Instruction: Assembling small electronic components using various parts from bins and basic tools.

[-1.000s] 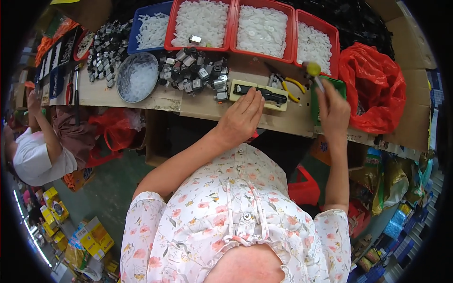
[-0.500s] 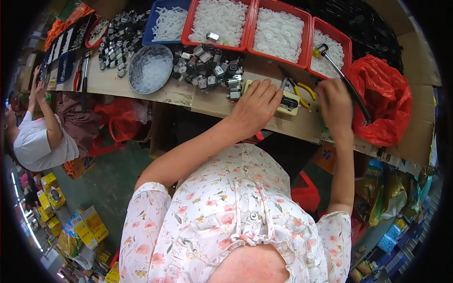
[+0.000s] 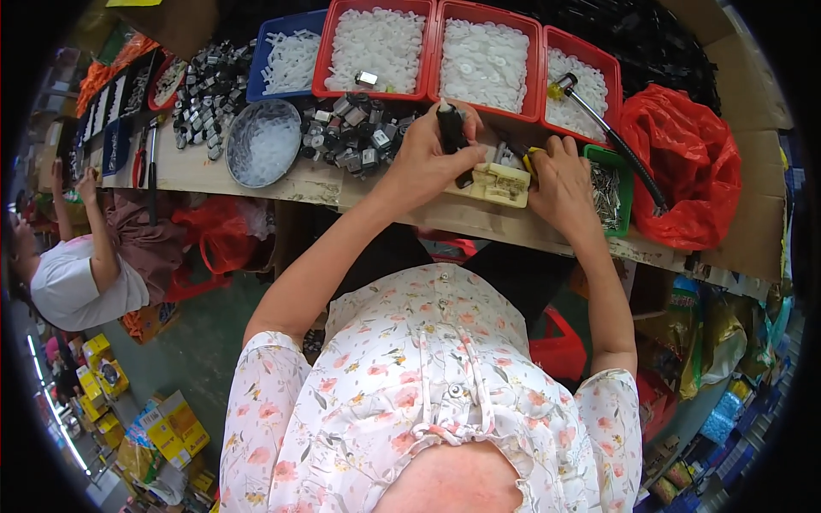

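My left hand [image 3: 428, 162] is closed around a small black plastic part [image 3: 451, 128] with a pale tip. It holds the part just above the left end of a cream-coloured block [image 3: 500, 185] with moulded recesses, lying at the table's near edge. On the block's right side, my right hand [image 3: 562, 185] has its fingers curled over yellow-handled pliers [image 3: 534, 162], mostly hidden under them. Close beside that hand, a green tray [image 3: 627, 192] holds thin metal pieces. A heap of small silver-and-black motors [image 3: 355, 137] lies left of my left hand.
Red bins [image 3: 434, 60] of white plastic parts line the back, with a blue bin [image 3: 255, 73] at their left. A metal bowl [image 3: 233, 162] stands at the front. A gooseneck [image 3: 616, 132] arches beside a red plastic bag [image 3: 684, 171]. Another person [image 3: 81, 265] works at far left.
My left hand has lifted the black part off the cream block. My right hand has moved left onto the pliers, uncovering the green tray. The whole view has shifted slightly.
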Demonstrator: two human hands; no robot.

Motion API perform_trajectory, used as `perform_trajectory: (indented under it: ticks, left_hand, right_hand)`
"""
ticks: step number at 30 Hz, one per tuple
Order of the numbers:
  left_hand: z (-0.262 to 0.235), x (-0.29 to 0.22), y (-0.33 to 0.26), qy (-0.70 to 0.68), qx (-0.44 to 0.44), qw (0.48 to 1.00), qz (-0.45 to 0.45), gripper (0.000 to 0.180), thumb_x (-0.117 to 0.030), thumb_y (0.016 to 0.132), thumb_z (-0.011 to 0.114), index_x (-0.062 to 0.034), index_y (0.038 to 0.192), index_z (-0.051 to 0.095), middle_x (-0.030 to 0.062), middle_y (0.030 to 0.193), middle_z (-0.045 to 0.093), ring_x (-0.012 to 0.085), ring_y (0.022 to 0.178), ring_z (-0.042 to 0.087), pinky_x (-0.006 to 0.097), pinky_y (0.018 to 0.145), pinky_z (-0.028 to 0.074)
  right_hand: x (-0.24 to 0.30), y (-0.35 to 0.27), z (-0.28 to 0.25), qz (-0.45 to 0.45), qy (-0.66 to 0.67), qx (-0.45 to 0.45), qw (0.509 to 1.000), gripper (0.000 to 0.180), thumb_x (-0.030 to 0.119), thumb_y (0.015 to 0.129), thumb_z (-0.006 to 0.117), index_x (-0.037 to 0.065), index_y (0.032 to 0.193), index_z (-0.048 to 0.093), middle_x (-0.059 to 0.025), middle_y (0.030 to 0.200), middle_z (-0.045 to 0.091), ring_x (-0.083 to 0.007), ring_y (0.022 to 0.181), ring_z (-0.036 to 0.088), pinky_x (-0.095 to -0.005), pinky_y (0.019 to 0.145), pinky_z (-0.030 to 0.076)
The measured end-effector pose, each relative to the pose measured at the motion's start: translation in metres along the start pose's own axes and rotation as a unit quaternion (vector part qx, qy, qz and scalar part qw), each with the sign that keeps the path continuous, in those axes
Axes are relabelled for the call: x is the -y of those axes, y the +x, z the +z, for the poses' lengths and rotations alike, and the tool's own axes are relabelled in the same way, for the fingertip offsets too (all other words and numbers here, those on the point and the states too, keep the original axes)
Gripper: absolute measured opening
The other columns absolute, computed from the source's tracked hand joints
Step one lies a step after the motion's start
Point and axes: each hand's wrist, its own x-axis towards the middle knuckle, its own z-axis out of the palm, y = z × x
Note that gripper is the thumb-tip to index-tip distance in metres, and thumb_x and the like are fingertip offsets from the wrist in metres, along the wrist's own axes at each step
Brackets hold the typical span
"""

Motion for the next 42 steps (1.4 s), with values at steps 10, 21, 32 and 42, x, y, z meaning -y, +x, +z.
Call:
perform_trajectory:
  ticks: [10, 21, 32, 42]
  left_hand:
    - [0.031, -0.030, 0.000, 0.207, -0.002, 0.964, 0.165, 0.035, -0.023, 0.086, 0.080, -0.0019, 0.070, 0.057, 0.0002, 0.059, 0.053, 0.0064, 0.054, 0.044, 0.025, 0.050, 0.036]
    - [0.033, -0.040, 0.013, 0.078, 0.019, 0.997, 0.015, 0.043, -0.031, 0.092, 0.074, -0.0072, 0.063, 0.053, -0.0011, 0.050, 0.043, 0.0065, 0.046, 0.034, 0.026, 0.044, 0.028]
    - [0.005, -0.035, 0.010, -0.392, -0.003, 0.902, -0.184, 0.049, -0.057, 0.096, 0.056, -0.0103, 0.083, 0.051, 0.0024, 0.057, 0.044, 0.0131, 0.047, 0.041, 0.028, 0.052, 0.038]
    - [0.017, -0.026, -0.026, 0.073, 0.061, 0.994, -0.049, 0.041, -0.044, 0.104, 0.049, -0.0044, 0.107, 0.055, -0.0017, 0.076, 0.048, 0.0039, 0.060, 0.046, 0.019, 0.052, 0.038]
  right_hand:
    - [0.005, -0.016, -0.030, 0.059, 0.087, -0.102, 0.989, 0.020, -0.003, 0.069, 0.064, 0.001, 0.086, 0.055, -0.0171, 0.086, 0.051, -0.0394, 0.074, 0.055, -0.0470, 0.065, 0.044]
    - [0.007, -0.038, -0.050, 0.095, 0.186, -0.132, 0.969, 0.022, -0.012, 0.068, 0.055, -0.004, 0.088, 0.051, -0.0168, 0.086, 0.046, -0.0340, 0.074, 0.054, -0.0361, 0.065, 0.044]
    - [0.021, -0.026, -0.045, 0.039, 0.318, -0.082, 0.944, 0.043, -0.013, 0.070, 0.043, -0.009, 0.108, 0.063, -0.0175, 0.115, 0.059, -0.0311, 0.106, 0.063, -0.0343, 0.094, 0.046]
    - [0.027, -0.015, -0.055, -0.058, 0.221, -0.070, 0.971, 0.042, -0.011, 0.069, 0.048, -0.007, 0.109, 0.060, -0.0199, 0.127, 0.056, -0.0377, 0.116, 0.056, -0.0417, 0.103, 0.040]
